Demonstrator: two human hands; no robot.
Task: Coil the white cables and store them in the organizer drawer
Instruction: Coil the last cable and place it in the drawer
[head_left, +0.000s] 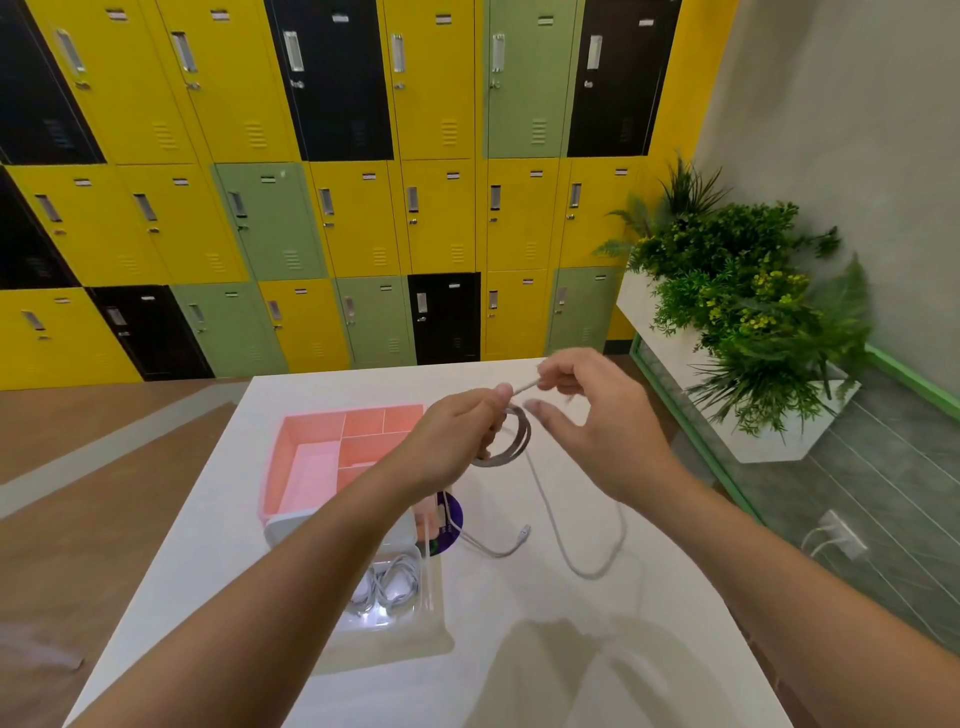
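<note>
1. Head view: a white table (519, 649) stands before yellow, green and black lockers (363, 218), with the pink drawer (311, 457) on it.
2. Just right of the drawer, the left hand (457, 436) grips a small coil (511, 439) of white cable, fingers curled round its loops. The right hand (597, 415) pinches the strand leading off it.
3. The loose tail (587, 561) lies right of the drawer, nearer the person.
4. Likely risks: a slackened left grip would let the loops spring apart, or the tail could snag on the purple disc (449, 519) by the drawer's near corner.
</note>
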